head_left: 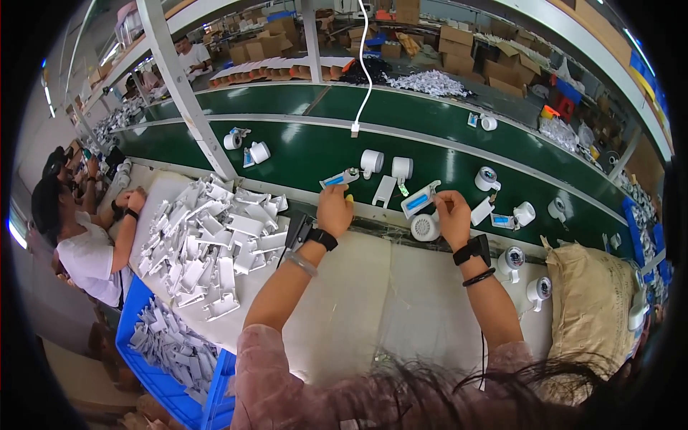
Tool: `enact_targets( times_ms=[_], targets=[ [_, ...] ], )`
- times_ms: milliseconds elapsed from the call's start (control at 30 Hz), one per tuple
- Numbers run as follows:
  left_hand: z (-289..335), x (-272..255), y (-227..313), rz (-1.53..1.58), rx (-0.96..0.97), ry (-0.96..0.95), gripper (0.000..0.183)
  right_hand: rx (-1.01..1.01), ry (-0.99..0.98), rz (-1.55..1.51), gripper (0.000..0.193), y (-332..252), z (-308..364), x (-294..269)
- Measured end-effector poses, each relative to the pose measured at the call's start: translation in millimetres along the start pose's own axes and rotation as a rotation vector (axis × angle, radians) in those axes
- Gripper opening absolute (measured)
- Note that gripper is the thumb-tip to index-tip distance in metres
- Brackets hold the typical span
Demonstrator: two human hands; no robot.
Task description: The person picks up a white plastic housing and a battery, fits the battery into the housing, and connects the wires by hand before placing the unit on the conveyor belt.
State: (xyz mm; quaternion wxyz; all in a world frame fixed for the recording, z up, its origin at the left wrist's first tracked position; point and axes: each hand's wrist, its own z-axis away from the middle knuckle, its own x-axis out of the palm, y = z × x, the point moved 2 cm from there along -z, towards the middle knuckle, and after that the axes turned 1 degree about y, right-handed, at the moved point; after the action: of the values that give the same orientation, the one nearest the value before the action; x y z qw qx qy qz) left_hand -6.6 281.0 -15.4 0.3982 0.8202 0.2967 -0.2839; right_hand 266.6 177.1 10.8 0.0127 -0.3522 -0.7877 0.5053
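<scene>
My left hand [334, 211] holds a white plastic bracket with a blue strip [338, 179] up over the near edge of the green conveyor belt [315, 154]. My right hand [453, 213] grips another white bracket with a blue strip [420, 200], just above a round white perforated part [425, 227] lying at the bench edge. A bare white bracket [385, 190] rests on the belt between my hands. Both wrists wear black bands.
A heap of white brackets [211, 240] covers the bench to my left, and a blue crate [168, 351] holds more. White cylindrical camera-like parts [371, 162] ride the belt. A tan sack [591, 315] sits at right. Another person [82, 247] works at far left. A white cable [364, 72] hangs overhead.
</scene>
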Motion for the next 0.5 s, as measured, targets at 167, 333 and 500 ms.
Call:
enact_targets(
  times_ms=[167,333,500],
  targets=[
    [-44,42,-76,-0.330,-0.021,0.153,0.042,-0.206,-0.154,0.167,0.027,-41,19,14],
    [-80,56,-59,-0.476,-0.161,-0.137,0.047,-0.319,-0.588,0.167,0.025,-47,77,6],
    [-79,35,-55,-0.115,-0.092,-0.246,0.033,-0.219,-0.700,0.084,0.025,-56,105,-3]
  ],
)
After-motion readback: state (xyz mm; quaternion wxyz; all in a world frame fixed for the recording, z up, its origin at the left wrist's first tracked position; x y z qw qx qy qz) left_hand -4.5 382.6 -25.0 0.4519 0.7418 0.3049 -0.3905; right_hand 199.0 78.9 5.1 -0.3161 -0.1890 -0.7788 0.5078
